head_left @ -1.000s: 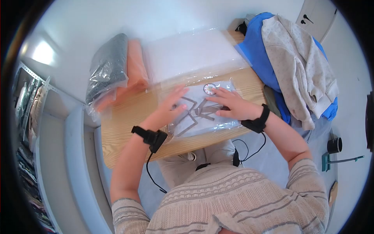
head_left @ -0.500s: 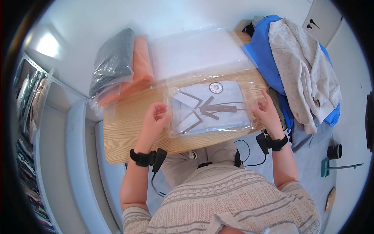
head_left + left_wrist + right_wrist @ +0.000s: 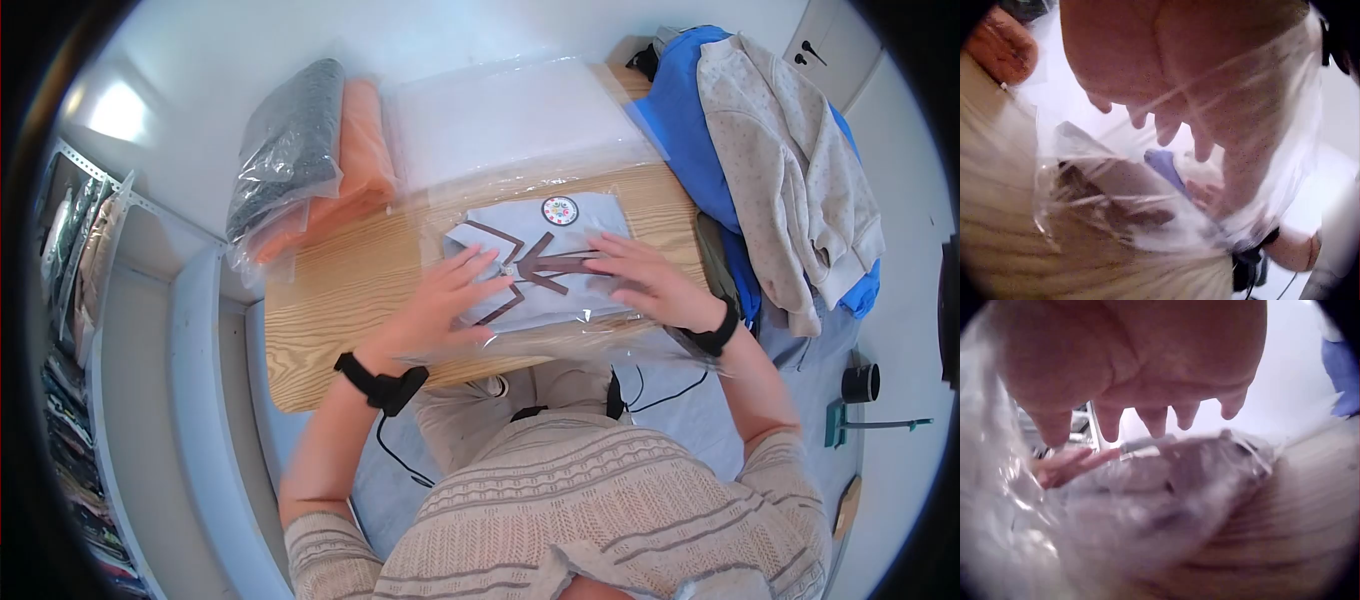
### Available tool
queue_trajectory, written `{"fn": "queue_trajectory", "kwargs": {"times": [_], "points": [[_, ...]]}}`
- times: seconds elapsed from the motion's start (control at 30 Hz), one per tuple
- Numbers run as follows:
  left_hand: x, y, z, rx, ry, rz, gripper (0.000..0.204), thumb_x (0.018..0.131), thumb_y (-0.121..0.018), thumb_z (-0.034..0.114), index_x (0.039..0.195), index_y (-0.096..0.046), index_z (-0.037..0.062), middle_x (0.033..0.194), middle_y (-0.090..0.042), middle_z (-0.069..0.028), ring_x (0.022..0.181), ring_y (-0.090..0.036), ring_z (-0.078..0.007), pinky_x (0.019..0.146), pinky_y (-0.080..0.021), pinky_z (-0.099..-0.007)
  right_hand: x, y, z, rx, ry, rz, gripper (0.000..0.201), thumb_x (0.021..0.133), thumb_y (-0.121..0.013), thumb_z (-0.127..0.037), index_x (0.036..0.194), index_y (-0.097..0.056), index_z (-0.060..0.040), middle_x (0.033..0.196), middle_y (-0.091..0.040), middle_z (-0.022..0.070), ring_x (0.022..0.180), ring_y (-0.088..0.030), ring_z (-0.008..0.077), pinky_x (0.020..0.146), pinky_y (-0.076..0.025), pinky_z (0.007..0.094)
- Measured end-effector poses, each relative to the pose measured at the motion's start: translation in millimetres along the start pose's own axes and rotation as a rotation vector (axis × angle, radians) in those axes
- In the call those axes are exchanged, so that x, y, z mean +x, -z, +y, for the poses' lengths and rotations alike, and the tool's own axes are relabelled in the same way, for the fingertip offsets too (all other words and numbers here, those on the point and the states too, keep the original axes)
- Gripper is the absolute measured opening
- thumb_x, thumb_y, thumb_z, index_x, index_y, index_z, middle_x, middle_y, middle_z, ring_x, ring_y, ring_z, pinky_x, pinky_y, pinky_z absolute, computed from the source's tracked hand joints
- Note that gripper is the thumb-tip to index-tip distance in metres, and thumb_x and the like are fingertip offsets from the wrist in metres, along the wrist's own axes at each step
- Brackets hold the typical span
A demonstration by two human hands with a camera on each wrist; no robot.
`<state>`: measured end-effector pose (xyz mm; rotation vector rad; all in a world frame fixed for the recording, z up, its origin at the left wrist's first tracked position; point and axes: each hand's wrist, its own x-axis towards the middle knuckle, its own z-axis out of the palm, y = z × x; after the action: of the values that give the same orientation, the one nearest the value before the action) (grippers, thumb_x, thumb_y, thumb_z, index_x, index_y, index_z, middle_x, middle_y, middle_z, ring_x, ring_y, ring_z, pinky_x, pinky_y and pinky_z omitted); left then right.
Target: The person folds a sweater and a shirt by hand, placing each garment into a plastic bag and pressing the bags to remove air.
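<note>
A folded light-grey garment (image 3: pixel 590 308) with a brown-trimmed collar, brown ribbon bow and round badge (image 3: pixel 560 211) lies on the table in a clear plastic bag (image 3: pixel 640 345). My left hand (image 3: pixel 440 300) is spread over the collar side, fingers straight. Over the opposite side reaches my right hand (image 3: pixel 650 280), its fingers also extended and apart. Loose film from the bag stretches across the near side by both wrists. In the left wrist view, creased film (image 3: pixel 1047 231) passes in front of the palm. The right wrist view has the fingers above the crinkled bag (image 3: pixel 1210 481).
Behind the garment lies a stack of clear bags (image 3: pixel 510 120). Bagged dark grey (image 3: pixel 290 150) and orange clothes (image 3: pixel 360 150) sit at the table's back left. At the right, a beige hoodie (image 3: pixel 780 160) lies over blue clothing (image 3: pixel 690 140). Shelves (image 3: pixel 140 350) stand left of the table (image 3: pixel 330 330).
My hands went from over the garment out to the bag's two sides, then back in over it. The film by the near edge is now lifted around the wrists.
</note>
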<state>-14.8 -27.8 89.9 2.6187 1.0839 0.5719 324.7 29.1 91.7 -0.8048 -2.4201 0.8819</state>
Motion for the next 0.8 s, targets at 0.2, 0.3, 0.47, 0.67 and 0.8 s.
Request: {"fn": "queue_trajectory", "kwargs": {"times": [0.2,0.3,0.47,0.67,0.8], "points": [[14,-14,4,0.231,0.049,-0.346,0.074,0.082,-0.064,0.048,0.146,-0.033,0.0259,0.156,-0.016,-0.0153,0.142,-0.015,-0.0411,0.109,-0.020,-0.0607,13,-20,4,-0.519,0.108,-0.317,0.060,0.086,-0.059,-0.048,0.141,-0.042,-0.0295,0.154,-0.023,0.0100,0.143,-0.018,0.0350,0.112,-0.013,0.0577],[12,-23,-2,0.174,0.091,-0.390,0.073,0.084,-0.061,0.050,0.146,-0.033,0.0267,0.156,-0.014,-0.0155,0.143,-0.012,-0.0409,0.108,-0.019,-0.0613,14,-25,8,-0.524,0.071,-0.366,0.062,0.085,-0.059,-0.050,0.141,-0.042,-0.0302,0.155,-0.022,0.0097,0.143,-0.016,0.0353,0.112,-0.013,0.0578],[14,-23,-6,0.148,0.098,-0.423,0.072,0.084,-0.061,0.050,0.146,-0.033,0.0272,0.156,-0.013,-0.0156,0.143,-0.010,-0.0403,0.108,-0.018,-0.0620,17,-24,8,-0.494,0.030,-0.401,0.062,0.085,-0.061,-0.048,0.141,-0.041,-0.0299,0.154,-0.022,0.0100,0.143,-0.016,0.0353,0.112,-0.013,0.0581],[19,-13,-4,0.033,0.133,-0.474,0.070,0.085,-0.061,0.043,0.147,-0.033,0.0254,0.157,-0.010,-0.0150,0.145,-0.006,-0.0381,0.111,-0.013,-0.0589,19,-17,6,-0.474,0.012,-0.418,0.063,0.086,-0.060,-0.048,0.142,-0.040,-0.0283,0.155,-0.020,0.0112,0.144,-0.014,0.0354,0.113,-0.012,0.0568],[10,-6,-28,-0.515,0.154,-0.283,0.055,0.086,-0.062,0.023,0.139,-0.047,0.0173,0.154,-0.024,-0.0152,0.145,-0.013,-0.0323,0.114,-0.011,-0.0499,10,5,3,-0.169,0.066,-0.249,0.054,0.084,-0.064,-0.030,0.136,-0.049,-0.0251,0.154,-0.025,0.0078,0.144,-0.013,0.0347,0.114,-0.008,0.0553]]}}
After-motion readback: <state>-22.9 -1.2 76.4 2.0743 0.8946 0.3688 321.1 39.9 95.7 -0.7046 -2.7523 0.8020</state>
